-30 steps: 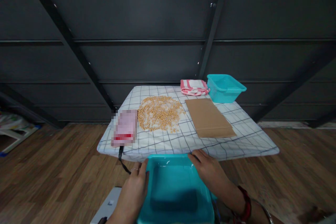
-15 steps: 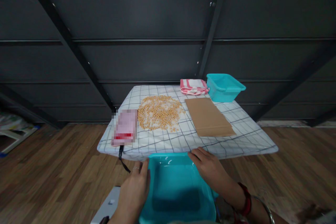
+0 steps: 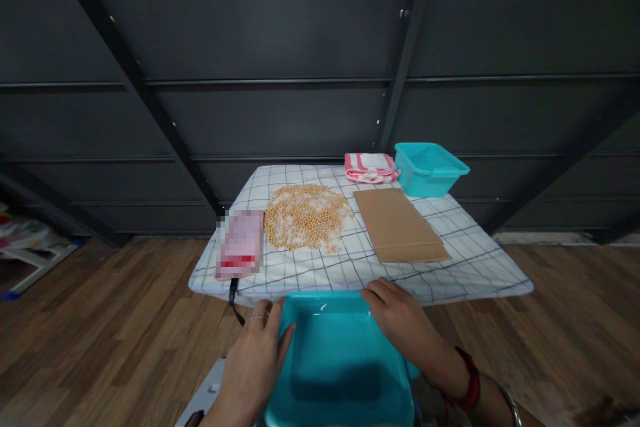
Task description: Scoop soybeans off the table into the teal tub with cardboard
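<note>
A teal plastic tub [image 3: 335,340] with nothing in it is close to me, at the table's front edge. My left hand [image 3: 255,353] is closed on its left rim, fingers outside and the thumb over the edge. My right hand [image 3: 400,317] grips the far right corner of the rim, fingers curled over it. Beyond the tub, a spread of small round tan beans or beads [image 3: 307,217] mixed with white grains lies on the checked tablecloth [image 3: 310,277].
A flat cardboard piece [image 3: 400,227] lies right of the spread. Behind it are a folded pink-striped towel [image 3: 371,168] and a second teal tub [image 3: 429,173]. A blurred pink pouch [image 3: 241,243] with a black strap lies at the left. A dark panelled wall [image 3: 280,117] stands behind.
My left thumb has come over the tub's rim to the inside. The view has shifted slightly; the things on the table look the same.
</note>
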`<state>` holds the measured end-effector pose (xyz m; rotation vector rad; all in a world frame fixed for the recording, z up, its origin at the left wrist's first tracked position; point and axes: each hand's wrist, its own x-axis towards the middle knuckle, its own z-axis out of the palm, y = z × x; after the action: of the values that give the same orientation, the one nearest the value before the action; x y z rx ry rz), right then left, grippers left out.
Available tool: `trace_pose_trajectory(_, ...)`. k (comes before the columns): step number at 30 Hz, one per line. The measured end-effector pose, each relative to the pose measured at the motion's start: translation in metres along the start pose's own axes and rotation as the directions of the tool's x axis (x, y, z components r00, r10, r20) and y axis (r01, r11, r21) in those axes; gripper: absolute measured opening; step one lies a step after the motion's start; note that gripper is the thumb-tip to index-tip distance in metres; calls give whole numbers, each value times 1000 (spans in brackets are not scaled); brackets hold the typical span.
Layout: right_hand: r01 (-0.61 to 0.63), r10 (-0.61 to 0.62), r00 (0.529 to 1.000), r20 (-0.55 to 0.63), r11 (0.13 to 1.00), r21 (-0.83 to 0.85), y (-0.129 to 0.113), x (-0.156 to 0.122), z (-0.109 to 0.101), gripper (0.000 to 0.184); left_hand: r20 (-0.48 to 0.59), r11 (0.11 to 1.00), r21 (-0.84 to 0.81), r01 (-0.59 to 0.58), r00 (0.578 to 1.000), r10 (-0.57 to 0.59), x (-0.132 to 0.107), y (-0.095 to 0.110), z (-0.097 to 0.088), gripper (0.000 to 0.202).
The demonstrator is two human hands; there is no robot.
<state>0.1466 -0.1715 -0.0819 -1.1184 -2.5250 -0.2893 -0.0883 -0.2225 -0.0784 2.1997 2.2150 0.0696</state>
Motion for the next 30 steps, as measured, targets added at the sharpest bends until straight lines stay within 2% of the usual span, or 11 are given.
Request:
trace_pose_trajectory(3, 14, -14, 1000, -4, 1000, -1, -1, 3, 2, 20, -14, 1000, -10, -28, 1000, 28, 5, -1, -3, 33)
trace_pose_trajectory(6, 16, -16, 1000, -8, 1000, -4, -1, 2, 3, 19, 74, 998, 5, -64, 995, 64, 10, 1, -5, 32)
trace_pose_trajectory(9, 15, -15, 1000, -17, 1000, 0, -2, -1, 4, 20, 128, 993, 45, -108, 987, 101, 11, 4, -2, 44)
trace_pose_trajectory(13, 17, -16, 999, -36, 1000, 16, -1, -6, 4, 20, 40, 978, 115, -175, 984, 172, 8, 8, 4, 49)
trace_pose_trajectory(16, 17, -16, 999, -44, 1000, 24, 1, -7, 3, 21, -23, 974, 147, -175, 983, 180, 7, 9, 4, 50)
trace_pose_trajectory(22, 30, -28, 998, -64, 999, 28, 2, -5, 5, 21, -27, 977, 140, -161, 986, 166, 8, 9, 2, 46)
trace_pose_trajectory(30, 59, -54, 995, -85, 997, 55, 4, -12, 8, 21, -71, 968, 144, -207, 973, 219, 9, 6, 16, 54)
